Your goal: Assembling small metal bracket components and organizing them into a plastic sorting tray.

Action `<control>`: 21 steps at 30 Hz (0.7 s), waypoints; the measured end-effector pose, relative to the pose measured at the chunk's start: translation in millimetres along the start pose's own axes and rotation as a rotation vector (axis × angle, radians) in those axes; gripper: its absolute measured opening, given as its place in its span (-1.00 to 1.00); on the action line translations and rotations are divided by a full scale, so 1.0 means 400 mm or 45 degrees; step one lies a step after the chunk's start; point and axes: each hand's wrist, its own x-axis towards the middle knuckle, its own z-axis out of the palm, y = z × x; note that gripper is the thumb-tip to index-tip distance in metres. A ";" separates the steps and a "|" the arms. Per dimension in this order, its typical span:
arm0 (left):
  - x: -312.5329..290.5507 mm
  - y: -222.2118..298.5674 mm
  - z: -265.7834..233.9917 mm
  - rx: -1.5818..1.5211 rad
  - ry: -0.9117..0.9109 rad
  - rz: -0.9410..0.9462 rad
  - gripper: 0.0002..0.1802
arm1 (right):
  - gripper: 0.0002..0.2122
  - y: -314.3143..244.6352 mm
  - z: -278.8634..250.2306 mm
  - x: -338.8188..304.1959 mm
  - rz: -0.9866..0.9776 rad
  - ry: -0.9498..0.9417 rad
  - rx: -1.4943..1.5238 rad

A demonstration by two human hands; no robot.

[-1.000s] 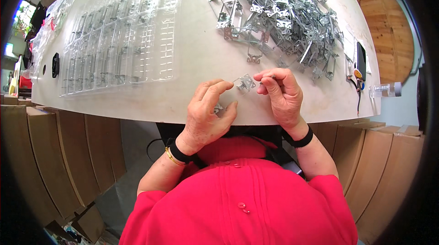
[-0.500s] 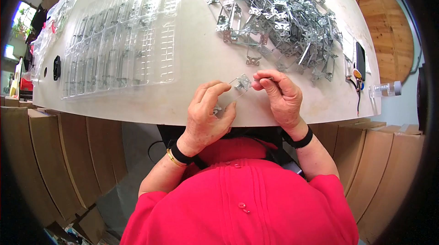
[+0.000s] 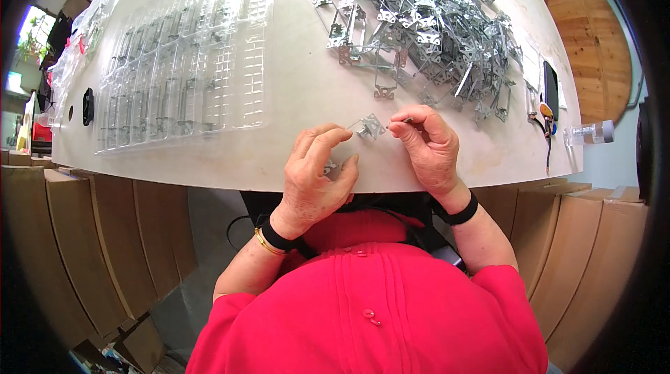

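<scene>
My left hand (image 3: 310, 177) is curled round a small metal bracket frame, its thumb and fingers bent with a gap between their tips. One end of the frame, a silvery bracket plate (image 3: 370, 127), sticks out past the fingers towards my right hand. Another bit of metal shows between thumb and palm. Close to that plate, my right hand (image 3: 431, 152) pinches something small and dark between thumb and forefinger; its kind is too small to tell. Just beyond the hands lies a loose bracket end (image 3: 383, 92) at the edge of a large heap of metal bracket frames (image 3: 426, 25).
Transparent plastic trays (image 3: 181, 74) with metal parts in their slots cover the table's left side. On the right lie a phone-like dark slab (image 3: 551, 86), a small tool with a dark cord, and a transparent bottle (image 3: 592, 134). Cardboard boxes (image 3: 112, 234) stand below the table edge.
The bracket plate has turned slightly, and my right hand's fingertips have shifted a little, with a dark bit now showing between them. My left hand stays nearly in place.
</scene>
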 end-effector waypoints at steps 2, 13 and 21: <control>0.000 0.001 -0.001 0.001 0.000 0.005 -0.50 | -0.90 -0.004 0.002 0.003 0.012 -0.003 0.007; -0.002 -0.001 -0.001 -0.005 -0.002 -0.005 -0.49 | -0.89 -0.016 0.003 0.011 -0.023 -0.059 -0.134; -0.002 0.000 -0.005 -0.007 -0.035 -0.002 -0.49 | -0.88 -0.014 0.001 0.006 0.018 -0.094 -0.080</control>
